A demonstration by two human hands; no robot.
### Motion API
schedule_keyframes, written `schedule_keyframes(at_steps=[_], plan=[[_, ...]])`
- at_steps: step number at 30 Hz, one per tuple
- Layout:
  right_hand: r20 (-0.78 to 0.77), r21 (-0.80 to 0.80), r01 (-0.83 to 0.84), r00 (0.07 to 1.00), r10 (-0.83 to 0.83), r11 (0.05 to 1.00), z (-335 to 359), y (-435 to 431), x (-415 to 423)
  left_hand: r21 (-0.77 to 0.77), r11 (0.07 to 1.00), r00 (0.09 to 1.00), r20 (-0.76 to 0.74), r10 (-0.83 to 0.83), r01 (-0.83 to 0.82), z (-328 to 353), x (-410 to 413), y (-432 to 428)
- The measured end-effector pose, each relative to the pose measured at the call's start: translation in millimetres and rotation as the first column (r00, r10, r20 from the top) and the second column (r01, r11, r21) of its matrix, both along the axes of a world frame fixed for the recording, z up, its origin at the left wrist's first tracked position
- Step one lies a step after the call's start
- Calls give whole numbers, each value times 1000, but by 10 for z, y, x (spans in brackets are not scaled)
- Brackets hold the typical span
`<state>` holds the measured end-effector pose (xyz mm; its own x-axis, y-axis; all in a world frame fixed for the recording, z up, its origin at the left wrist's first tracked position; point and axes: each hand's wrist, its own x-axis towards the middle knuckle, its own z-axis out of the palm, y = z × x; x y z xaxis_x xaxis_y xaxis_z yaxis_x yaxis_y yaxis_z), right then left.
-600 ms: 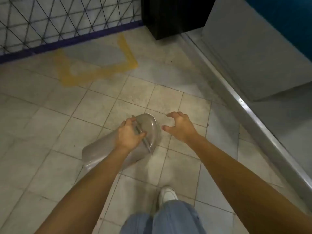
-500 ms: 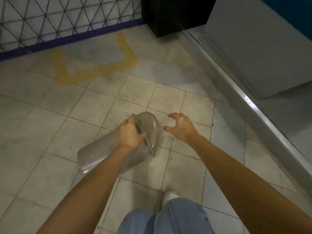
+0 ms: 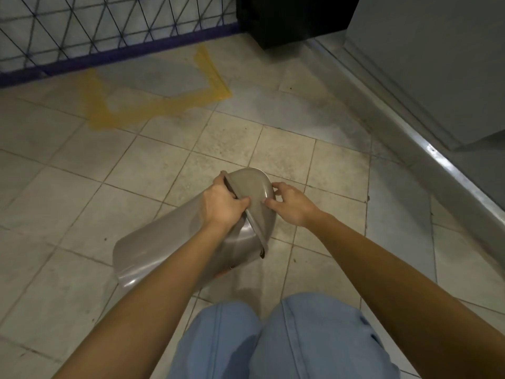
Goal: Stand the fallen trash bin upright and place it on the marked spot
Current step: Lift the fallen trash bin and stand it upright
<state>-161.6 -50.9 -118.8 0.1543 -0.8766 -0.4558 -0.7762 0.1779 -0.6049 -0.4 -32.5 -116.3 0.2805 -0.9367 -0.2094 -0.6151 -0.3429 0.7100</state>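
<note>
A grey plastic trash bin [image 3: 164, 247] with a rounded lid [image 3: 254, 192] lies tilted on its side on the tiled floor, lid end pointing away from me to the right. My left hand [image 3: 222, 205] grips the rim where lid meets body. My right hand [image 3: 291, 205] touches the lid's right edge with thumb and fingertips curled on it. The marked spot [image 3: 153, 86], a patch of floor outlined in yellow tape, lies farther off to the upper left, against the mesh fence.
A black mesh fence [image 3: 82, 28] with a purple base runs along the far left. A black object [image 3: 289, 20] stands in the far corner. A grey wall [image 3: 437, 64] with a metal floor rail [image 3: 451, 170] runs along the right. My knees [image 3: 273, 340] are below.
My right hand has closed in from beside the bin onto the lid's right edge. The view has come closer and lower over the bin; my left hand keeps its hold.
</note>
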Motion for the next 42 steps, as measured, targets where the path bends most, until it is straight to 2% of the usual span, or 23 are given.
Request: schedule_keyframes(at_steps=[5, 12, 16, 20, 26, 30, 32, 37, 42], plan=[[131, 22, 82, 988, -84, 996, -19, 42, 45, 93, 995, 994, -95, 54, -46, 30, -16, -29], [156, 35, 105, 982, -109, 994, -99, 86, -22, 162, 973, 906, -364, 214, -164, 95, 12, -22], [122, 84, 93, 987, -103, 992, -129, 121, -75, 135, 964, 844, -465, 266, -229, 248, 154, -30], [17, 171, 52, 998, -56, 984, -172, 108, -74, 107, 959, 813, -512, 278, -261, 443, 311, 6], [-24, 323, 142, 990, -142, 936, -327, 237, 4, 102, 957, 749, -603, 276, -271, 614, 503, 68], [187, 481, 230, 916, -355, 846, -350, 340, 121, 102, 957, 719, -640, 272, -271, 659, 594, 122], [237, 508, 232, 888, -394, 829, -313, 340, 149, 89, 957, 722, -639, 267, -275, 672, 632, 138], [255, 486, 254, 874, -413, 837, -184, 317, 185, 55, 960, 749, -615, 248, -273, 717, 728, 138], [281, 436, 205, 894, -349, 876, 22, 254, 150, 40, 959, 754, -609, 246, -281, 798, 782, 154]])
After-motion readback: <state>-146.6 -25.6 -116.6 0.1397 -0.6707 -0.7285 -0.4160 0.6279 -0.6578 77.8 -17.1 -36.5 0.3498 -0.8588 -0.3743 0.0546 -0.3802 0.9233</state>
